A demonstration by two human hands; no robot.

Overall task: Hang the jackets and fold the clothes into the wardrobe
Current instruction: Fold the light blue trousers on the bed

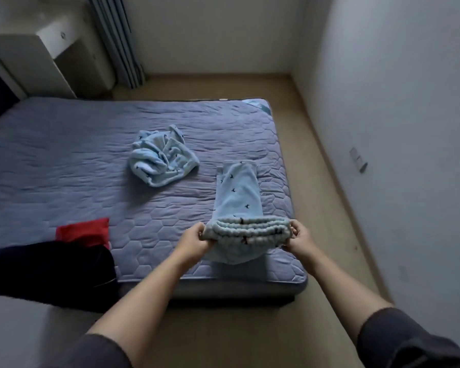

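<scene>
while the left hand (194, 239) and right hand (300, 239) pinch the pale blue trousers (239, 197) by the waistband between their fingers, folding is underway; legs trail beyond the fingertips, so next fold waistband forward.

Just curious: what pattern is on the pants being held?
The pants are pale blue with small dark bird-like marks; head view.

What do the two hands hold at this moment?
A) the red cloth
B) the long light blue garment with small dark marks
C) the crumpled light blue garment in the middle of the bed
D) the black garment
B: the left hand and the right hand each grip one end of the gathered edge of the long light blue garment.
</scene>
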